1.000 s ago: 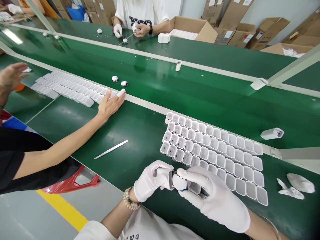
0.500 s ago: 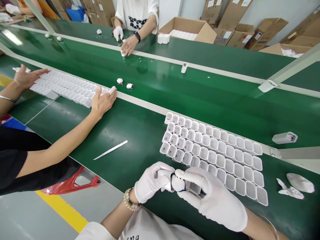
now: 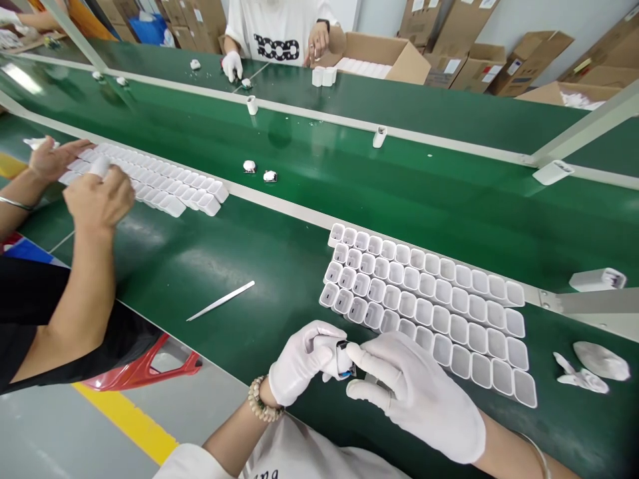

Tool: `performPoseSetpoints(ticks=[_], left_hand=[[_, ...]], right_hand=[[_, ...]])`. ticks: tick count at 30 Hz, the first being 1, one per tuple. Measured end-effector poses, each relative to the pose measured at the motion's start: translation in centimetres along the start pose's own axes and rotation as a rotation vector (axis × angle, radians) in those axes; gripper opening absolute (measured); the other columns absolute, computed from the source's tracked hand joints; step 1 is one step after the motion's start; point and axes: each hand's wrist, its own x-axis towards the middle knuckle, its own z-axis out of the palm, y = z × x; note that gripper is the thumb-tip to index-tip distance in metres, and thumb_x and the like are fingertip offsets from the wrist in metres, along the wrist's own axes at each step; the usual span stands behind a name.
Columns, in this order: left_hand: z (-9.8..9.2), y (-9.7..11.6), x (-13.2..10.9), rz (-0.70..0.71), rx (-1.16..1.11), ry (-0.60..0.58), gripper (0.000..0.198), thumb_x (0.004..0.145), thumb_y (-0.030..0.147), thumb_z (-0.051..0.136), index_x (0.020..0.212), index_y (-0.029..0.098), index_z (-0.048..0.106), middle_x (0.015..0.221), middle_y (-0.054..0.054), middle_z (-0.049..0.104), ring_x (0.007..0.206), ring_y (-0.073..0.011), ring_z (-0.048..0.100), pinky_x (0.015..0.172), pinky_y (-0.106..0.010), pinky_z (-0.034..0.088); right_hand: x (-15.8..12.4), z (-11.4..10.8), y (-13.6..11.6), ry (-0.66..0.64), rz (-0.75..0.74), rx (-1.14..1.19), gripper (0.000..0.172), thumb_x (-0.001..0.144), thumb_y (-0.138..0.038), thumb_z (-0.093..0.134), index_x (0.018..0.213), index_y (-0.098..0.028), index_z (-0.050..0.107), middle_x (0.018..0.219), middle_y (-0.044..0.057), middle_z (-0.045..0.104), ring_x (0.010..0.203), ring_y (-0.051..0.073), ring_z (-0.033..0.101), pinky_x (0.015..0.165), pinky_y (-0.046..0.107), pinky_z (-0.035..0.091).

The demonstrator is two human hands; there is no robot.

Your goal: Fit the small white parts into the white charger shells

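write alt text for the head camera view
A gloved left hand grips a small white part while the gloved right hand touches it, over a green bench. Rows of open white shells lie just beyond, tweezers to the left.

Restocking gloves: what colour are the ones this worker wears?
White, on left hand and right hand alike; head view shows it best.

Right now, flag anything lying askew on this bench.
One white casing lies on its side on the belt, right of the upright rows of casings; a crumpled white cloth lies loose near it.
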Motion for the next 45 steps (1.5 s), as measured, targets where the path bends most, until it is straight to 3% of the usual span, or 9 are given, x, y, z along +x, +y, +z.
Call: performPoseSetpoints(ticks=[5,11,16,20,26,29,32,37,45], left_hand=[[-0.2,-0.5,-0.3,0.012,0.022,-0.013,0.052,0.084,0.062,0.065,0.104,0.014,0.062,0.066,0.002,0.056,0.052,-0.0084,0.048,0.053,-0.022,0.042],[1.0,-1.3,-0.4,-0.004,0.020,-0.033,0.048,0.091,0.059,0.057,0.112,0.017,0.063,0.079,-0.002,0.056,0.064,-0.0103,0.051,0.062,-0.022,0.044],[2.7,-0.7,-0.2,0.072,0.124,-0.120,0.061,0.094,0.062,0.048,0.137,0.019,0.053,0.108,-0.009,0.060,0.096,-0.0220,0.058,0.095,-0.036,0.047],[2.7,-0.2,-0.1,0.129,0.317,-0.188,0.070,0.096,0.059,0.045,0.153,0.018,0.034,0.104,-0.010,0.063,0.100,-0.0244,0.058,0.105,-0.041,0.040],[1.8,-0.4,-0.2,0.134,0.507,-0.230,0.068,0.102,0.053,0.035,0.158,0.020,0.015,0.095,-0.007,0.061,0.082,-0.0186,0.057,0.089,-0.037,0.049],[0.5,0.4,-0.1,0.161,0.575,-0.142,0.059,0.101,0.053,0.037,0.150,0.020,0.033,0.107,-0.010,0.062,0.080,-0.0175,0.059,0.084,-0.035,0.051],[-1.3,2.0,0.6,0.184,0.613,0.008,0.050,0.100,0.053,0.039,0.136,0.019,0.049,0.098,-0.008,0.065,0.073,-0.0170,0.059,0.077,-0.035,0.053],[-3.6,4.5,2.7,0.251,0.655,0.237,0.051,0.096,0.057,0.044,0.128,0.018,0.055,0.107,-0.010,0.068,0.088,-0.0223,0.067,0.082,-0.039,0.057],[-4.8,3.7,10.3,0.210,0.786,0.255,0.048,0.100,0.047,0.043,0.139,0.020,0.047,0.139,-0.013,0.058,0.130,-0.0268,0.054,0.115,-0.044,0.039]], right_hand=[[0.1,0.2,-0.6,-0.112,0.017,-0.053,0.010,0.091,-0.025,0.061,0.099,-0.021,0.056,0.073,-0.002,0.059,0.061,0.018,0.057,0.055,0.031,0.047],[-0.3,0.5,-1.4,0.012,-0.014,-0.182,0.018,0.094,-0.029,0.054,0.103,-0.015,0.058,0.072,0.002,0.061,0.058,0.021,0.058,0.052,0.035,0.044],[-0.4,-0.5,-1.5,0.116,0.157,0.017,0.009,0.088,-0.028,0.062,0.091,-0.021,0.058,0.065,-0.001,0.059,0.056,0.017,0.055,0.054,0.031,0.044],[-0.4,-0.7,-1.3,0.141,0.258,0.152,0.053,0.079,-0.024,0.067,0.129,-0.020,0.049,0.085,0.004,0.070,0.068,0.019,0.062,0.063,0.033,0.049],[-0.1,-3.4,-0.5,-0.064,0.238,0.199,0.006,0.080,-0.020,0.063,0.082,-0.024,0.058,0.067,-0.005,0.061,0.056,0.012,0.053,0.058,0.025,0.042],[0.1,-6.8,2.9,-0.051,0.445,0.145,0.002,0.086,-0.024,0.060,0.087,-0.025,0.061,0.070,-0.005,0.064,0.057,0.012,0.055,0.058,0.024,0.043],[0.9,-9.8,9.6,0.004,0.818,-0.074,0.028,0.088,-0.040,0.061,0.111,-0.024,0.064,0.081,0.000,0.070,0.060,0.016,0.059,0.059,0.029,0.046],[2.4,-11.1,20.4,0.118,1.028,-0.176,0.028,0.095,-0.036,0.059,0.116,-0.018,0.063,0.111,0.009,0.068,0.094,0.021,0.065,0.084,0.039,0.052],[-1.4,-9.7,24.5,0.313,1.122,-0.094,0.057,0.090,-0.046,0.064,0.138,-0.018,0.051,0.126,0.015,0.064,0.109,0.028,0.065,0.096,0.050,0.050]])
